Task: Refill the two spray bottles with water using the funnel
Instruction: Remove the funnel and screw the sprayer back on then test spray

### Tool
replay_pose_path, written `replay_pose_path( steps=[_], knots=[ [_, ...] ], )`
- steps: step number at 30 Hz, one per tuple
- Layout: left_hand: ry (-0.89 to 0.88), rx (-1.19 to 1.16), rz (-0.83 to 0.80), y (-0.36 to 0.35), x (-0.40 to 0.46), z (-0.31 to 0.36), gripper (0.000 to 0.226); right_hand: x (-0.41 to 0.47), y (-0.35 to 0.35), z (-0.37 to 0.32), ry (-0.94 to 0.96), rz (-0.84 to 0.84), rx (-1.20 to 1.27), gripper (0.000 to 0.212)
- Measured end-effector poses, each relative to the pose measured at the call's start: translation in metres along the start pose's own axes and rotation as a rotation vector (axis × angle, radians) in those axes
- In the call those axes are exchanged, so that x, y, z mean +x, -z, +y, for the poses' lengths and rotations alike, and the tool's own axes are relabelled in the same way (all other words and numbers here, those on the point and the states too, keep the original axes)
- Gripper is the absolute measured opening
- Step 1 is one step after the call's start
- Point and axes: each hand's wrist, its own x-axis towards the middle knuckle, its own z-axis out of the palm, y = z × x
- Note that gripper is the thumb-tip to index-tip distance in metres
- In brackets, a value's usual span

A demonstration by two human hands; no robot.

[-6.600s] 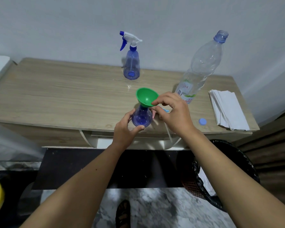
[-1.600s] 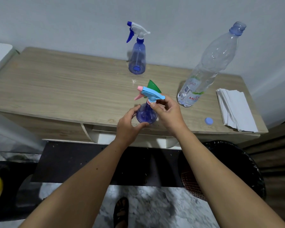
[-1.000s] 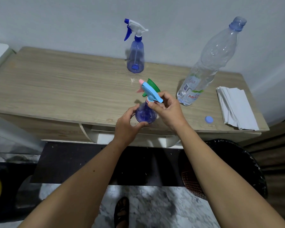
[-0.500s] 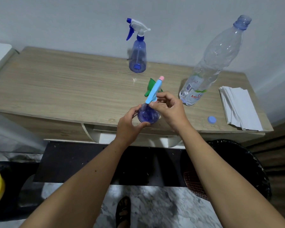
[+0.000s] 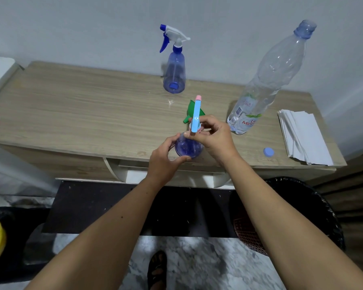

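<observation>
Left hand [image 5: 165,159] grips the near bottle [image 5: 188,147]; right hand [image 5: 215,135] pinches its sprayer [image 5: 196,115]. Funnel [image 5: 192,111] lies at twelve o'clock, second sprayer bottle [image 5: 174,74] beyond.

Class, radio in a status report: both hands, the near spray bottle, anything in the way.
Left hand grips near spray bottle. Right hand pinches its collar under light-blue trigger head. Funnel lying behind, not obstructing.

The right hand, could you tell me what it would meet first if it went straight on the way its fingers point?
Likely the spray head that the right hand already grips; its fingers curl leftward around the collar.
</observation>
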Motion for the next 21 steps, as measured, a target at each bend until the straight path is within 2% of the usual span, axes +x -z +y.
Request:
replay_pose_path(
  steps=[4, 10, 14, 21],
  knots=[
    [-0.006, -0.001, 0.0, 0.0003, 0.0004, 0.0011, 0.075, -0.0021, 0.0062, 0.002, -0.021, -0.005, -0.007, 0.032],
    [-0.008, -0.005, 0.011, 0.001, 0.0, 0.0013, 0.075, -0.0036, 0.0069, -0.0045, -0.078, -0.013, 0.065, 0.028],
    [-0.013, 0.008, 0.012, 0.0002, -0.0002, 0.002, 0.076, -0.0016, 0.0088, -0.0034, -0.033, 0.01, 0.061, 0.037],
    [-0.006, 0.005, -0.008, 0.0001, -0.0012, 0.002, 0.078, 0.0013, 0.0056, 0.0005, 0.044, 0.0, -0.1, 0.042]
  ],
)
